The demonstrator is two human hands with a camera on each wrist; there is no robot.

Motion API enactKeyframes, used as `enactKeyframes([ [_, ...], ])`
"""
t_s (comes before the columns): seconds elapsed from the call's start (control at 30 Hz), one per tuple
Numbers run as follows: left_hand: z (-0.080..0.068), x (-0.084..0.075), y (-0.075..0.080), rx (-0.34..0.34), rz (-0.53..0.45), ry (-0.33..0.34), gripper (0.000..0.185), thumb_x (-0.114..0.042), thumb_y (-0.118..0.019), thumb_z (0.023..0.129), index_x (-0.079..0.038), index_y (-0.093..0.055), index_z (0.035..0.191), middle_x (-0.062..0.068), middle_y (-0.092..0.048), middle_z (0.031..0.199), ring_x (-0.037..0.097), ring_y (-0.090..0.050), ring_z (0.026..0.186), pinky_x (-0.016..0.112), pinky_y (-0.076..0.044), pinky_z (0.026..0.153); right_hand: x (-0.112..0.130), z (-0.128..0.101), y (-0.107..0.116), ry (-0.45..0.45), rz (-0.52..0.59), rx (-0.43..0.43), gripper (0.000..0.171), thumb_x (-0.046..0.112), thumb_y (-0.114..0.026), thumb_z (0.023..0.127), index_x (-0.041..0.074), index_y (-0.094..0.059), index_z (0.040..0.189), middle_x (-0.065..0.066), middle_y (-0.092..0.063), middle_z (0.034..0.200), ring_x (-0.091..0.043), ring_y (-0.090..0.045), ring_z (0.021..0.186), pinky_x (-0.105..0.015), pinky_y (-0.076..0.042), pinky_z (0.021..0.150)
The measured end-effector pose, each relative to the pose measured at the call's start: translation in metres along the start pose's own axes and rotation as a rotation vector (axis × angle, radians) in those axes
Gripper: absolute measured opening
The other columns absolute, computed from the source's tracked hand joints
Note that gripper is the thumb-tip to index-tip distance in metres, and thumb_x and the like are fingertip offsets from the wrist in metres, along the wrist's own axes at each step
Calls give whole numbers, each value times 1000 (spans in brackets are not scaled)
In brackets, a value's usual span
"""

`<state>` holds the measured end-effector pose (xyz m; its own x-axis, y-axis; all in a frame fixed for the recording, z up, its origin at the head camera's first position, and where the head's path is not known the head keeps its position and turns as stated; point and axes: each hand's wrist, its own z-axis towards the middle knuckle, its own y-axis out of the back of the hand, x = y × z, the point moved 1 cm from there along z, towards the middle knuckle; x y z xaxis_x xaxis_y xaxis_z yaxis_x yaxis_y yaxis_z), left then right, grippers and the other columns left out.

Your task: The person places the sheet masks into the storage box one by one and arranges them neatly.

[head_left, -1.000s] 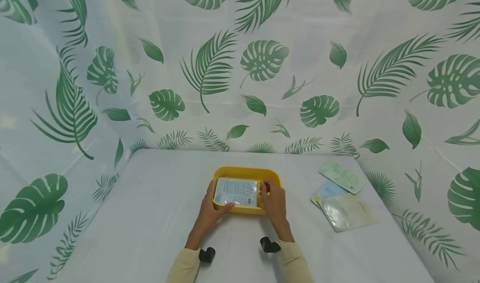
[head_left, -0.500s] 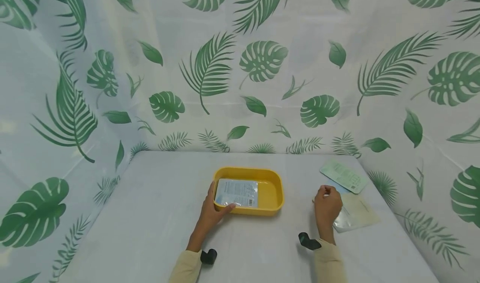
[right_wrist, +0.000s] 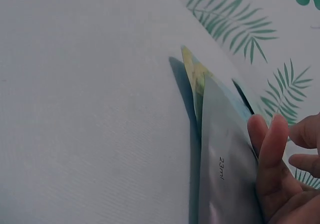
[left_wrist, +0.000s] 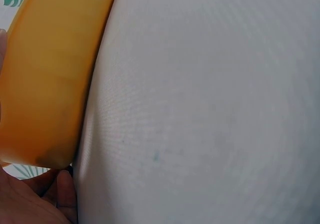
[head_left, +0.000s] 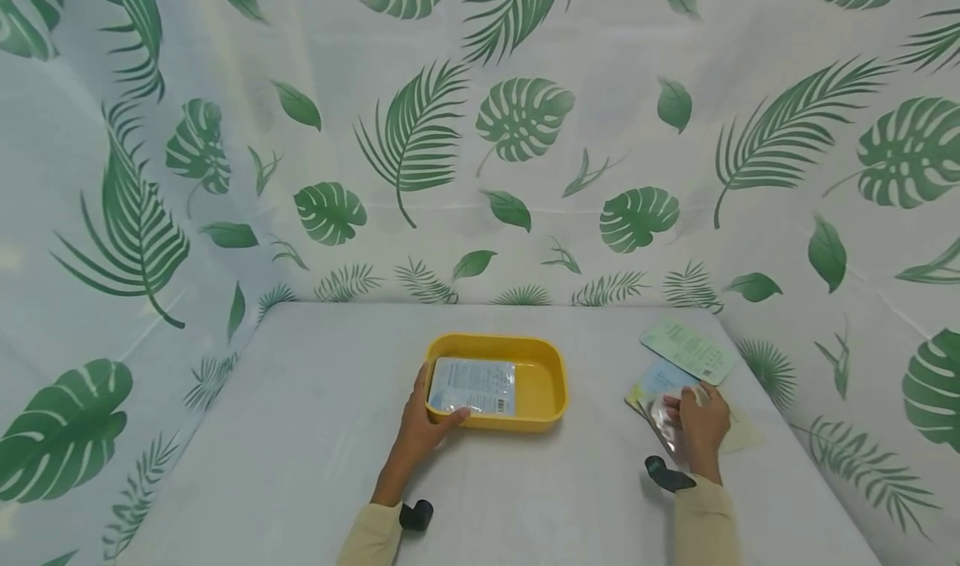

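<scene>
On the right side of the surface point(head_left: 315, 433), the person's right hand point(head_left: 701, 428) lies on the silvery sachet point(head_left: 663, 420) that tops a small stack, its fingers point(right_wrist: 267, 151) curled over the packet's near edge and starting to tip it up, as the right wrist view shows. A second ago this hand was at the yellow tray point(head_left: 551, 383); it has since crossed to the stack, so one packet seems to be placed and the next is being taken up. That placed packet, a white sachet with a barcode point(head_left: 472, 385), lies flat in the tray's left half. The left hand point(head_left: 420, 420) has stayed put, fingers and thumb gripping the tray's near left corner and steadying it. Under the silvery sachet sit a pale blue packet point(head_left: 660, 376) and a yellowish one point(head_left: 633, 397), with a green packet point(head_left: 686, 351) just behind, apart from the stack. Leaf-print cloth point(head_left: 525, 132) walls the space. Nothing lies between stack and tray.
</scene>
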<state>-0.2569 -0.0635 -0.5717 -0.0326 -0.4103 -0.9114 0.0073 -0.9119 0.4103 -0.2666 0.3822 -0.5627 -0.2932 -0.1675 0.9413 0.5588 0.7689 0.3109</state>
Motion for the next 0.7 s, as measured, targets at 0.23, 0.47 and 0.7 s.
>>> enactKeyframes([
  [0.23,1,-1,2,0,-7,-12,113,-52,-78,77,-23,-5,158,7,-27,160,28,-27,147,53,-23,119,3,13,7,-71,146,110,67,25,-42,102,13,-9,158,21,-63,65,3,-65,58,-14,-52,54],
  [0.47,1,-1,1,9,5,5,113,-50,-78,78,-22,-5,158,8,-24,162,29,-25,149,54,-21,120,3,22,13,-196,298,80,65,21,-44,100,17,-15,158,19,-65,64,2,-67,59,-16,-52,51],
  [0.7,0,0,0,5,8,-11,112,-49,-78,78,-18,-6,158,12,-27,160,32,-28,147,56,-24,118,-1,20,8,-173,561,-223,31,18,-56,97,5,-61,126,12,-69,67,-3,-66,56,-17,-51,49],
])
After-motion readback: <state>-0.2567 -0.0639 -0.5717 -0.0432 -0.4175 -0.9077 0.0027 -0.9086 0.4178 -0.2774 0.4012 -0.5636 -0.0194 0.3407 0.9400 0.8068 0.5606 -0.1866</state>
